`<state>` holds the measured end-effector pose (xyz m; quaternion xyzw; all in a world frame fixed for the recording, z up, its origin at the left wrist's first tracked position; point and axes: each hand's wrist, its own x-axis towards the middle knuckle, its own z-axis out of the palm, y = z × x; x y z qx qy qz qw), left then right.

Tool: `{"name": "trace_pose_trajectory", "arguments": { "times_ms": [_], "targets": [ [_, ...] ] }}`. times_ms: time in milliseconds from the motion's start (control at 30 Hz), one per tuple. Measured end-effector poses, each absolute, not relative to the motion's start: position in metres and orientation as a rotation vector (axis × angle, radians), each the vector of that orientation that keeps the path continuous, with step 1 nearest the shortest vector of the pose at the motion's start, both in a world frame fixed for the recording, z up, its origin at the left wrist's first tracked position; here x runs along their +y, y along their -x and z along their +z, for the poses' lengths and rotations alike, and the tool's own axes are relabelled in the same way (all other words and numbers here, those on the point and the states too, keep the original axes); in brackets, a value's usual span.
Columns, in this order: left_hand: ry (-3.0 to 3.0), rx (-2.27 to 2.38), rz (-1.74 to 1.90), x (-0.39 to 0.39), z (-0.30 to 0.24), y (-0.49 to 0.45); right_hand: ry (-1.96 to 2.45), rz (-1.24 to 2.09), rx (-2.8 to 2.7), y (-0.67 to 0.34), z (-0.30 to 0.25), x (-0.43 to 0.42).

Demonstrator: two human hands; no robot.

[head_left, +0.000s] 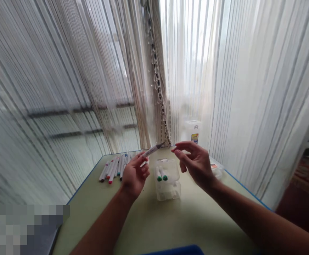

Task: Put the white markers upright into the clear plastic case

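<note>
Blue object (pixel 181 250) foremost, left fingers (pixel 137 160) hold a grey-ended marker (pixel 151 151).

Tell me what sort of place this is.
Probably a room in a home, by a window: sheer striped curtains with daylight behind them, a pale green table with blue edging, and white markers lying on it.

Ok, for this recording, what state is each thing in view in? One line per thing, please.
Left hand: closed around the dark-ended marker
Dark-ended marker: held tilted, dark end higher
Right hand: empty, fingers bent
Clear case: open
Green-ended markers: two, lying in the case
Loose markers: bunched on the table
White box: upright
Curtains: hanging across the windows
</note>
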<state>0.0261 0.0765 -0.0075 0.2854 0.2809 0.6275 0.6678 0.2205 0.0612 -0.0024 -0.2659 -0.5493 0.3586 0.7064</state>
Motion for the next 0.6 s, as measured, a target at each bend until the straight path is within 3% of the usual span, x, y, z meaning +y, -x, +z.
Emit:
{"name": "trace_pose_trajectory", "arguments": {
  "times_ms": [233, 467, 600],
  "targets": [
    [-0.619, 0.610, 1.331, 0.072, -0.004, -0.026, 0.620, 0.671, -1.397, -0.220, -0.010, 0.060],
    [-0.662, 0.533, 1.339, 0.069, -0.002, -0.026, 0.546, 0.158, -1.716, -0.221, -0.007, 0.047],
    [-0.698, 0.455, 1.324, 0.066, 0.000, -0.027, 0.515, 0.038, -1.755, -0.220, -0.007, 0.043]
  ]
}}
